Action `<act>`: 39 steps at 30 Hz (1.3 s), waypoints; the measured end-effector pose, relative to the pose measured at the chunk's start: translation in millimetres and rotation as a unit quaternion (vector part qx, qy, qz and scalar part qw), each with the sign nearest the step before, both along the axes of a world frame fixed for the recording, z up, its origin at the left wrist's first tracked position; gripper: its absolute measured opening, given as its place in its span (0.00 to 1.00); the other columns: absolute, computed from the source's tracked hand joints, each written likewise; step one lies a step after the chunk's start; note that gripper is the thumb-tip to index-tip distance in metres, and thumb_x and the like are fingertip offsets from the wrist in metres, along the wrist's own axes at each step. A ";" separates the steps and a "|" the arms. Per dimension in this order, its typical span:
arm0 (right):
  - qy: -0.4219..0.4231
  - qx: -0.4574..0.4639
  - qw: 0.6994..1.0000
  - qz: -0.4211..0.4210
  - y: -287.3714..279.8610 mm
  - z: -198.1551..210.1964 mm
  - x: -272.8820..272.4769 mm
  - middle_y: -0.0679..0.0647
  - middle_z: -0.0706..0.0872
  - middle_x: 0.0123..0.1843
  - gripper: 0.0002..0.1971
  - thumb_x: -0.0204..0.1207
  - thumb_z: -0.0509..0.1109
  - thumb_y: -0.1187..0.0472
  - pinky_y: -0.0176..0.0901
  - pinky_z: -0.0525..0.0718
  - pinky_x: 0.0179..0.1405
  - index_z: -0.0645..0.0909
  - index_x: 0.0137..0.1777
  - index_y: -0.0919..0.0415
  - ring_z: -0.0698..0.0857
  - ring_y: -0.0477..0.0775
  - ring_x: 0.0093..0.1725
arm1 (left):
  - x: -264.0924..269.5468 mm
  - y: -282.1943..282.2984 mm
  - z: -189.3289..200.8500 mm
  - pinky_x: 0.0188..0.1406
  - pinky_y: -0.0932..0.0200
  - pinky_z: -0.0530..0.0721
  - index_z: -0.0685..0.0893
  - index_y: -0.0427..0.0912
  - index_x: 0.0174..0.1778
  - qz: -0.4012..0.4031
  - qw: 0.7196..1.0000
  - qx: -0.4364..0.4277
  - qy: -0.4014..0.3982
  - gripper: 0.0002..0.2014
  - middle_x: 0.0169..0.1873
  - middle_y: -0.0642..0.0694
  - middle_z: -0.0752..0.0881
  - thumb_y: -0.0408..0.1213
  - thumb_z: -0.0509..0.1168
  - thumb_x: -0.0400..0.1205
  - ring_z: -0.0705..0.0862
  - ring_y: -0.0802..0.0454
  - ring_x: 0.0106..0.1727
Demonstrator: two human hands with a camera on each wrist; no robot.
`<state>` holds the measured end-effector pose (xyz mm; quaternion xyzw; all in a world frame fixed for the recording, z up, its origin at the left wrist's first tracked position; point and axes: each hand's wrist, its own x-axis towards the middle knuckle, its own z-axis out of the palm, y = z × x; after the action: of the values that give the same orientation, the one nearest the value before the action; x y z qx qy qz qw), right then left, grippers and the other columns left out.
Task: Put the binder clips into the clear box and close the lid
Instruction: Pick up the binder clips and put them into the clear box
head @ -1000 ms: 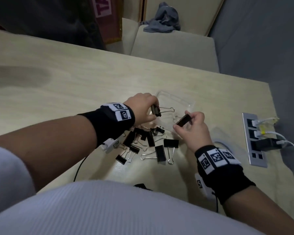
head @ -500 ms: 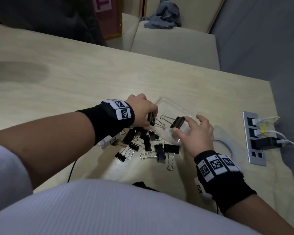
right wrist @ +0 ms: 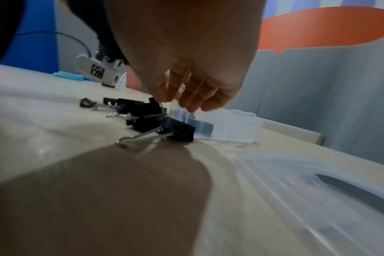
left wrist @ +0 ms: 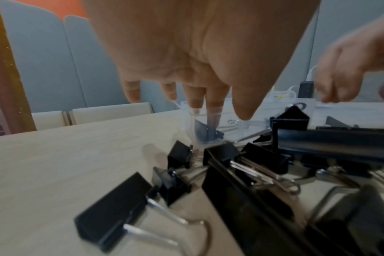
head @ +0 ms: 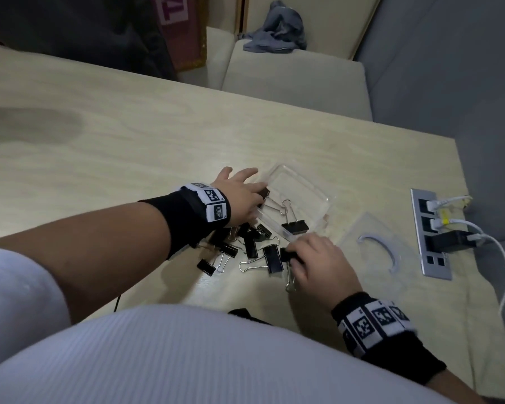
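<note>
Head view: the shallow clear plastic box (head: 296,196) sits open on the pale wooden table (head: 129,141), and its flat clear lid (head: 373,252) lies just beside it on the right. Two black binder clips with silver wire handles are in the box: one at the left end (head: 264,193) and one near the front wall (head: 295,227). The left hand (head: 239,196) reaches over that left end, fingers extended down and spread; the left wrist view shows fingertips (left wrist: 213,104) at the left clip, apparently letting go, nothing gripped. The right hand (head: 318,263) is curled over a loose black clip (head: 287,254) at the pile's right edge; contact seems made, but whether the pinch is closed I cannot tell. Count: two clips boxed, roughly eight remaining in the pile (head: 245,246) in front of the box, overlaps making this inexact; one box, one lid. Risks, as judgement: wire handles in the pile interlock, so lifting one may drag neighbours; a hand nudging the light box could slide it; clips stacked with handles up may stop the lid seating.
</note>
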<state>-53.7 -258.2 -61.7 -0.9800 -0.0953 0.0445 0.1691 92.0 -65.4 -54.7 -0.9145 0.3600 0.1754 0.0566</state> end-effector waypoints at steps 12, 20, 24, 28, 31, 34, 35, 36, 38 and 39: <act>0.118 -0.075 0.990 -0.019 9.7 -19.9 -9.3 0.55 0.74 0.70 0.27 0.70 0.63 0.68 0.56 0.81 0.54 0.69 0.71 0.57 0.77 0.63 0.56 | -55.7 3.9 5.3 0.52 0.45 0.78 0.83 0.51 0.57 -0.180 0.977 -0.081 -0.083 0.16 0.55 0.48 0.83 0.44 0.69 0.72 0.81 0.42 0.57; 0.146 -0.113 0.983 -0.020 0.0 -14.7 -17.2 0.54 0.76 0.60 0.12 0.74 0.64 0.62 0.56 0.81 0.43 0.71 0.57 0.56 0.80 0.61 0.50 | -77.6 -8.0 -9.2 0.54 0.45 0.81 0.78 0.45 0.67 -0.243 0.970 0.010 -0.009 0.14 0.60 0.43 0.82 0.42 0.56 0.87 0.76 0.38 0.62; 0.141 -0.107 0.984 -0.029 -8.0 -3.8 -19.1 0.51 0.78 0.57 0.19 0.70 0.69 0.46 0.52 0.80 0.49 0.73 0.58 0.53 0.80 0.57 0.53 | -75.7 -6.3 -4.5 0.57 0.44 0.78 0.78 0.43 0.65 -0.224 0.974 0.029 -0.009 0.16 0.59 0.43 0.82 0.45 0.60 0.83 0.77 0.40 0.60; 0.097 0.014 0.992 -0.076 -22.0 3.1 -19.1 0.46 0.77 0.50 0.18 0.66 0.72 0.44 0.47 0.80 0.46 0.75 0.52 0.50 0.79 0.50 0.48 | -69.1 -3.4 7.4 0.55 0.47 0.80 0.79 0.44 0.57 -0.144 0.989 -0.043 -0.015 0.21 0.51 0.45 0.83 0.54 0.63 0.75 0.83 0.42 0.51; 0.047 0.079 0.987 -0.131 -31.8 7.0 -15.0 0.45 0.75 0.49 0.17 0.67 0.75 0.47 0.45 0.80 0.46 0.74 0.51 0.50 0.78 0.47 0.47 | -55.4 -2.0 25.1 0.48 0.51 0.83 0.76 0.46 0.61 0.025 0.988 -0.152 0.028 0.20 0.56 0.45 0.83 0.51 0.64 0.76 0.85 0.41 0.50; -0.006 0.105 0.978 -0.178 -35.0 8.5 -4.1 0.46 0.76 0.50 0.17 0.68 0.76 0.49 0.48 0.81 0.50 0.75 0.52 0.52 0.79 0.48 0.48 | -31.4 -3.2 35.4 0.48 0.51 0.83 0.74 0.48 0.63 0.166 0.959 -0.223 0.052 0.20 0.59 0.46 0.83 0.48 0.64 0.77 0.84 0.42 0.52; -0.018 0.110 0.975 -0.193 -34.1 8.7 0.6 0.47 0.76 0.50 0.17 0.68 0.76 0.49 0.49 0.82 0.51 0.76 0.52 0.53 0.79 0.49 0.49 | -23.0 -4.2 35.5 0.47 0.51 0.83 0.75 0.48 0.63 0.186 0.955 -0.224 0.050 0.18 0.57 0.45 0.83 0.47 0.64 0.77 0.84 0.42 0.51; -0.028 0.112 0.972 -0.205 -32.6 8.8 5.2 0.46 0.76 0.50 0.18 0.67 0.76 0.48 0.50 0.82 0.51 0.76 0.52 0.53 0.79 0.49 0.49 | -15.4 -5.6 34.7 0.45 0.52 0.82 0.75 0.48 0.61 0.198 0.954 -0.220 0.046 0.17 0.55 0.45 0.83 0.47 0.63 0.78 0.83 0.42 0.49; -0.043 0.114 0.968 -0.220 -28.2 7.2 14.3 0.46 0.76 0.49 0.18 0.67 0.76 0.47 0.52 0.82 0.52 0.77 0.51 0.53 0.79 0.50 0.49 | -3.9 -9.5 29.3 0.43 0.52 0.82 0.77 0.45 0.58 0.200 0.958 -0.203 0.033 0.14 0.52 0.42 0.82 0.46 0.62 0.80 0.83 0.39 0.47; -0.044 0.114 0.967 -0.224 -25.6 6.4 18.9 0.47 0.76 0.49 0.18 0.66 0.76 0.47 0.54 0.82 0.52 0.77 0.51 0.53 0.79 0.51 0.49 | 0.3 -11.7 25.7 0.43 0.52 0.81 0.78 0.43 0.57 0.192 0.963 -0.189 0.025 0.13 0.51 0.41 0.82 0.46 0.61 0.81 0.83 0.38 0.47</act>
<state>-34.8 -283.8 -55.3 -0.9515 0.1147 -0.0493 0.2813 92.3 -77.1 -29.0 -0.9559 0.2057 0.1345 -0.1610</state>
